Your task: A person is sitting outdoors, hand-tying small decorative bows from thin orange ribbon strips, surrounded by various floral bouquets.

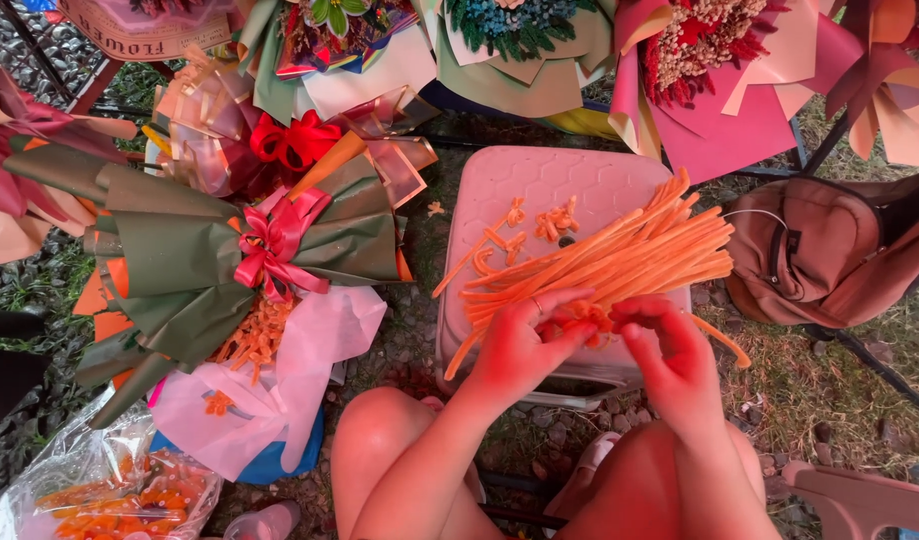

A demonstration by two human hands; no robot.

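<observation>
Both hands pinch one curled orange stem point(585, 318): left hand point(515, 345) at 9 o'clock, right hand point(670, 350) at 3 o'clock. Keep coils tight, clear of the loose bundle point(620, 255).

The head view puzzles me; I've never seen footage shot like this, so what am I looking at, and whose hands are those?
A camera worn on a person's head looks down at their own knees and bare hands. The left hand and right hand together pinch a small curled orange piece. Under them stands a pale plastic stool bearing a bundle of long orange stems and a few small curled bits. To the left lies a green-wrapped bouquet with a pink ribbon; to the right, a brown backpack.
</observation>
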